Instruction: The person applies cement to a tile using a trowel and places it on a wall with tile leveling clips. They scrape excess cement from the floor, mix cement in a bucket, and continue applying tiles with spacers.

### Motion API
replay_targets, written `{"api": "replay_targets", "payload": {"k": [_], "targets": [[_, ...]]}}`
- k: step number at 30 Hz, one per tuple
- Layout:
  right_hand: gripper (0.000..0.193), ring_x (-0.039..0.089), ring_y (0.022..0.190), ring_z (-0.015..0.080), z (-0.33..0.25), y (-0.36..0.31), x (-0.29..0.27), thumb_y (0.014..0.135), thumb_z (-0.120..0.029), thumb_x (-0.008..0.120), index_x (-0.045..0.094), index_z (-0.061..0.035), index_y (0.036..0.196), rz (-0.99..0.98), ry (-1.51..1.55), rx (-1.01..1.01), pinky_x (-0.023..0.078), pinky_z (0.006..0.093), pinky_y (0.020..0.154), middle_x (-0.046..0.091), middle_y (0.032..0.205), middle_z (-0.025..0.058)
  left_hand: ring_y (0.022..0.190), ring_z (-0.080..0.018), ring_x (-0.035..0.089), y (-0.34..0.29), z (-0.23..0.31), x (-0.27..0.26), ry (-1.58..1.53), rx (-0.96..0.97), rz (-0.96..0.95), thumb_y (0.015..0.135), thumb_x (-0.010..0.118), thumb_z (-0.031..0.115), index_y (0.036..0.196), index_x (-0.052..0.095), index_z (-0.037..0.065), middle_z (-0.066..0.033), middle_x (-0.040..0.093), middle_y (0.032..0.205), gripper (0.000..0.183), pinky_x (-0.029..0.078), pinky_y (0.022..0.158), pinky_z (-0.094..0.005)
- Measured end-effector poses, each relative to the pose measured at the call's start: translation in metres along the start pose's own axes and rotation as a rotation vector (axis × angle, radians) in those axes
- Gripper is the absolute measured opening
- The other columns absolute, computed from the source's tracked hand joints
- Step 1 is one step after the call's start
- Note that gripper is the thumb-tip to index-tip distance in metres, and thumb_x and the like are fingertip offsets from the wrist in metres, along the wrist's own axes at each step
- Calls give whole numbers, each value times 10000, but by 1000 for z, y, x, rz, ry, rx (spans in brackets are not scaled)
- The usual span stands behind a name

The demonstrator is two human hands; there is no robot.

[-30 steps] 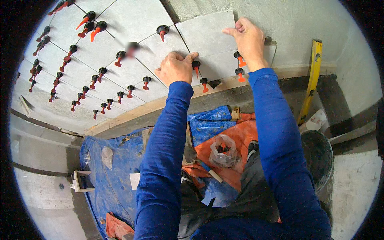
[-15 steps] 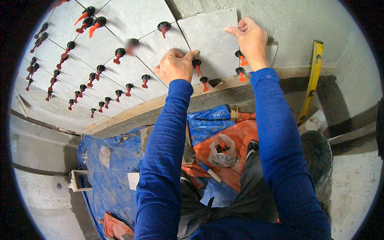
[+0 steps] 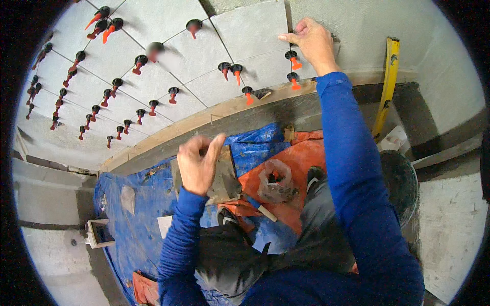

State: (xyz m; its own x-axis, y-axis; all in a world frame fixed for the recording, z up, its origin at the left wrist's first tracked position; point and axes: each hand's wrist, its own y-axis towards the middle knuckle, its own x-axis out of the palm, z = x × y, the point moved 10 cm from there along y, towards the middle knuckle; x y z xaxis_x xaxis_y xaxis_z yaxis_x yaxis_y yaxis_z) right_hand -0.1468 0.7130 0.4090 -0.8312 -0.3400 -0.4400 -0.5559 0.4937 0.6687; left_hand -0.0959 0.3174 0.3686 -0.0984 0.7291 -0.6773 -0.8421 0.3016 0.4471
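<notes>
On the wall, a light grey tile (image 3: 250,30) sits at the upper right of a tiled field. My right hand (image 3: 312,43) is at its right edge, thumb on the tile's edge and fingers curled beside it. Below that hand, two orange-and-black tile levelling clips (image 3: 293,60) stick out of the joints. My left hand (image 3: 196,160) is away from the wall, in front of the wooden ledge and tarp, fingers loosely bent and thumb apart, with nothing seen in it. Two more levelling clips (image 3: 230,73) stand side by side at the tile's lower left corner.
Many more clips (image 3: 117,84) dot the tile joints to the left. A wooden batten (image 3: 199,120) runs under the tiles. A yellow spirit level (image 3: 386,86) leans at the right above a dark bucket (image 3: 399,186). A plastic bag of clips (image 3: 275,181) lies on orange sheeting (image 3: 303,150).
My left hand has left the tile's lower left corner and dropped down toward me, uncovering a second clip there. My right hand stays at the tile's right edge. The view has shifted slightly.
</notes>
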Motion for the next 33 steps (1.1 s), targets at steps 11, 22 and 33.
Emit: {"api": "replay_targets", "payload": {"k": [11, 22, 33], "targets": [[385, 659, 614, 274, 0, -18, 9, 800, -363, 846, 661, -26, 823, -121, -29, 177, 556, 454, 608, 677, 688, 108, 659, -297, 694, -30, -109, -31, 206, -149, -36, 897, 750, 389, 820, 715, -18, -217, 687, 742, 415, 536, 654, -392], [274, 568, 526, 160, -124, -70, -28, 911, -224, 731, 642, 7, 793, -71, 222, -168, 445, 332, 504, 612, 604, 88, 702, -178, 664, -38, -153, -53, 269, -264, -74, 916, 722, 384, 914, 740, -13, -152, 702, 758, 397, 523, 699, -320], [312, 583, 573, 183, -200, -170, -14, 853, -335, 812, 671, -59, 824, -469, 321, -454, 469, 338, 541, 647, 679, 72, 959, -410, 683, -123, -99, 226, 72, 114, -722, 897, 669, 223, 1077, 718, 88, -207, 711, 1053, 230, 556, 871, -487]]}}
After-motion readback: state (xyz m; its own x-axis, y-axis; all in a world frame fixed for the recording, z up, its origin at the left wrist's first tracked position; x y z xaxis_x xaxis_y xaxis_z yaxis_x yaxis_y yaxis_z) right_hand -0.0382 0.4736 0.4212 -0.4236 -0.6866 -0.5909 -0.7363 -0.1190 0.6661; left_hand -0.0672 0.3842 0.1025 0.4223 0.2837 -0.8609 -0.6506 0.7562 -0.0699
